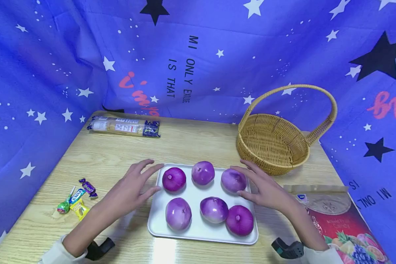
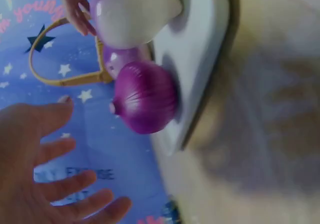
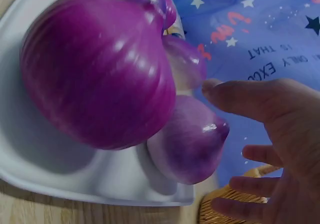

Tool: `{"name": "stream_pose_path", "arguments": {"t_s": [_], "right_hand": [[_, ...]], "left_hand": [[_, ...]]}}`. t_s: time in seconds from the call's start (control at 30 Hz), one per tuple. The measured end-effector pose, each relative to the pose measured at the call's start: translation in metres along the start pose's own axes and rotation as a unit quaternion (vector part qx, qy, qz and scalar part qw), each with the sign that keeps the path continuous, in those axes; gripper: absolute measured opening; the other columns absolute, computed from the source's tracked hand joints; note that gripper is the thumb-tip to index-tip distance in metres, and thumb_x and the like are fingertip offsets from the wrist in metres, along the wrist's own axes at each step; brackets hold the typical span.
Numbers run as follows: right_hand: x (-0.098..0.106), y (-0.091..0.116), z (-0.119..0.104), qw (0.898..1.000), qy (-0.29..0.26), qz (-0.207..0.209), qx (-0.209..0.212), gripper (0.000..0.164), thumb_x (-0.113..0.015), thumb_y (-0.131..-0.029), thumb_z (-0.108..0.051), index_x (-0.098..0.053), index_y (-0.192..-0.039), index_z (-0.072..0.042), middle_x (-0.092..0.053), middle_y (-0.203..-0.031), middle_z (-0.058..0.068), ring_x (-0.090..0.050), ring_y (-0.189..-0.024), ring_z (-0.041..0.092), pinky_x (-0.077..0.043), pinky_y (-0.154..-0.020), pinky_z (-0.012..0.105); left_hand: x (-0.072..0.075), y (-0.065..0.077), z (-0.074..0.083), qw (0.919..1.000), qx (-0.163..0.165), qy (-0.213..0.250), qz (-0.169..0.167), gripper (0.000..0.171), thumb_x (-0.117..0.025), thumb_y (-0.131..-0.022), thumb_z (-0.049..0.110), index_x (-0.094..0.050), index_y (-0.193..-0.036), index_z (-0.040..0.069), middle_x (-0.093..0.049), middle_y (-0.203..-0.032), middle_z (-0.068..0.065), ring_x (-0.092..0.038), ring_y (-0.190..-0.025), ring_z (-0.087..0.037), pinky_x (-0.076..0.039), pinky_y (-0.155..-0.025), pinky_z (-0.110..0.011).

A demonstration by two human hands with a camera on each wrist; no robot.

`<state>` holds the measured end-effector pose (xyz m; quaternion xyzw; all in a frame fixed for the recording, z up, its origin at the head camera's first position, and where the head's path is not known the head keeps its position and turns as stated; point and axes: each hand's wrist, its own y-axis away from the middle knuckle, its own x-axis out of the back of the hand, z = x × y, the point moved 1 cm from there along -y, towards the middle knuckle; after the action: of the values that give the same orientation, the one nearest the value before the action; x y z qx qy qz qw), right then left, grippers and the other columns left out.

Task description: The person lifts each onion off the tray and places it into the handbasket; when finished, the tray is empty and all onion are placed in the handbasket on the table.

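Observation:
Several purple onions lie in two rows on a white tray [image 1: 198, 233] in front of me. My left hand [image 1: 136, 183], fingers spread, hovers at the tray's left edge beside the dark back-left onion [image 1: 174, 179]; in the left wrist view a gap shows between the fingers and that onion [image 2: 147, 97]. Over the tray's right side my right hand [image 1: 262, 185] reaches toward the pale back-right onion [image 1: 233, 180], its thumb and fingers spread around the near side. The front row holds a pale onion [image 1: 178, 214], another pale one [image 1: 214, 209] and a dark one [image 1: 239, 220].
A wicker basket [image 1: 272, 143] with a tall handle stands behind the tray at right. A red candy bag [image 1: 340, 220] lies at the right edge. Wrapped candies [image 1: 77, 200] and a lollipop [image 1: 63, 207] sit at left. A long clear package [image 1: 123, 126] lies at the back left.

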<state>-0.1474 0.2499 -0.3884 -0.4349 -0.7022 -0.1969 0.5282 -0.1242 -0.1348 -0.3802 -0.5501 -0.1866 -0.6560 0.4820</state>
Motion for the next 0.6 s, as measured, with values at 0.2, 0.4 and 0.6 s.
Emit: {"name": "stream_pose_path", "arguments": {"t_s": [0.2,0.4,0.6], "right_hand": [[-0.005,-0.005,0.013,0.999,-0.021,-0.019,-0.016,0.073,-0.072,-0.069,-0.037,-0.037,-0.132,-0.031,-0.024,-0.140,0.006,-0.033,-0.121,0.030,-0.039,-0.088,0.055],[-0.010,-0.008,0.022,0.998,-0.038,-0.032,-0.038,0.077,-0.074,-0.065,-0.040,-0.035,-0.132,-0.035,-0.026,-0.139,0.004,-0.044,-0.111,0.025,-0.045,-0.083,0.048],[-0.021,-0.006,0.023,0.995,-0.087,-0.023,-0.049,0.081,-0.078,-0.061,-0.032,-0.038,-0.131,-0.032,-0.034,-0.133,-0.001,-0.048,-0.102,0.014,-0.051,-0.075,0.030]], "left_hand": [[-0.018,0.005,-0.011,0.9748,0.098,0.198,-0.030,0.056,-0.061,-0.081,0.035,-0.038,-0.131,0.023,-0.048,-0.118,-0.006,-0.052,-0.099,-0.024,-0.051,-0.075,-0.033],[-0.032,0.006,-0.018,0.9597,0.162,0.229,-0.016,0.052,-0.064,-0.079,0.016,-0.042,-0.126,0.007,-0.055,-0.105,-0.015,-0.059,-0.083,-0.022,-0.052,-0.069,-0.031],[-0.043,0.013,-0.019,0.9413,0.214,0.260,-0.029,0.052,-0.065,-0.073,0.001,-0.047,-0.121,0.004,-0.058,-0.095,-0.011,-0.058,-0.076,-0.015,-0.050,-0.057,-0.018]]}}
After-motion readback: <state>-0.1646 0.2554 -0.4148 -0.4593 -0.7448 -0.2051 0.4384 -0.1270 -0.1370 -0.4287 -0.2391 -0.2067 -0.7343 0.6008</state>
